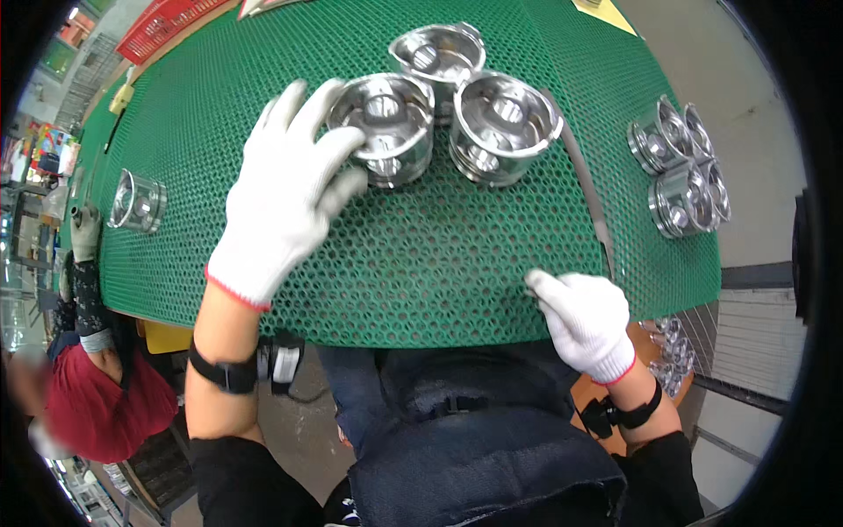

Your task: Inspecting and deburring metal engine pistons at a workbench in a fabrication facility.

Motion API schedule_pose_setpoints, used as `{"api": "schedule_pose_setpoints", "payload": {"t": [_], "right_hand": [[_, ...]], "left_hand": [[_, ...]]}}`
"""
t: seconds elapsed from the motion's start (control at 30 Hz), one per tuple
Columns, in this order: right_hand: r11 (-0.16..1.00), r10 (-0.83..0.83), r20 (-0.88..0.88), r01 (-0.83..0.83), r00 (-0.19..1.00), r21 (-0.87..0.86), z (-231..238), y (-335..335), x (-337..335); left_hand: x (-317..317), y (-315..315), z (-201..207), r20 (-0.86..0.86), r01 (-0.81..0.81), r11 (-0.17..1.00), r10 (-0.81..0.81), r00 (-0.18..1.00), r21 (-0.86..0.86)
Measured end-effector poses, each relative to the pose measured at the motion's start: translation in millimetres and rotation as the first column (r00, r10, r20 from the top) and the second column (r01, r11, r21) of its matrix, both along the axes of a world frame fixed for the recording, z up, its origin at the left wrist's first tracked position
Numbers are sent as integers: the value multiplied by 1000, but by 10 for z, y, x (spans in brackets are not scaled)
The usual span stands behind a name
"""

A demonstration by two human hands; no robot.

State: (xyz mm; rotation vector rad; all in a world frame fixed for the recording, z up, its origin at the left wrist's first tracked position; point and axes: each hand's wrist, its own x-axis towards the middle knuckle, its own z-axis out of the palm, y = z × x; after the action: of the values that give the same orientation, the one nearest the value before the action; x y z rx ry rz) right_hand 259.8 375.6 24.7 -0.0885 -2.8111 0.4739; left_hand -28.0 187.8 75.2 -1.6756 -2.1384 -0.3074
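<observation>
Three shiny metal pistons stand close together, hollow side up, on a green mat: a left piston, a right piston and a rear piston. My left hand, in a white knit glove, has its fingers spread at the left piston's near-left side. Its fingertips overlap the rim; whether they touch it I cannot tell. My right hand, gloved the same way, hovers by the mat's front edge with fingers curled together. Anything inside that grip is hidden.
Several more pistons stand grouped at the mat's right edge, and a single piston sits far left. A dark strip crosses the green mat. A red basket is at the back left. A co-worker's gloved hand is at the left edge.
</observation>
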Motion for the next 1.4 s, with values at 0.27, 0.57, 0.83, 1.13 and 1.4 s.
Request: {"api": "schedule_pose_setpoints", "payload": {"t": [0.27,0.57,0.83,1.13,1.4], "right_hand": [[571,-110,56,109,992,-814,306,20,174],[214,-53,111,120,992,-970,231,-65,26],[-66,-17,-195,-196,981,-978,350,89,-161],[959,233,-283,-171,931,227,286,-88,-516],[893,347,196,-259,917,-368,322,-173,-104]], "left_hand": [[618,-289,219,384,35,943,-169,908,331],[1041,-477,46,256,-47,999,40,966,18],[912,-446,-20,473,17,955,-162,866,297],[923,-116,-55,642,-50,959,-146,753,277],[1416,-593,-159,374,307,945,-326,868,112]]}}
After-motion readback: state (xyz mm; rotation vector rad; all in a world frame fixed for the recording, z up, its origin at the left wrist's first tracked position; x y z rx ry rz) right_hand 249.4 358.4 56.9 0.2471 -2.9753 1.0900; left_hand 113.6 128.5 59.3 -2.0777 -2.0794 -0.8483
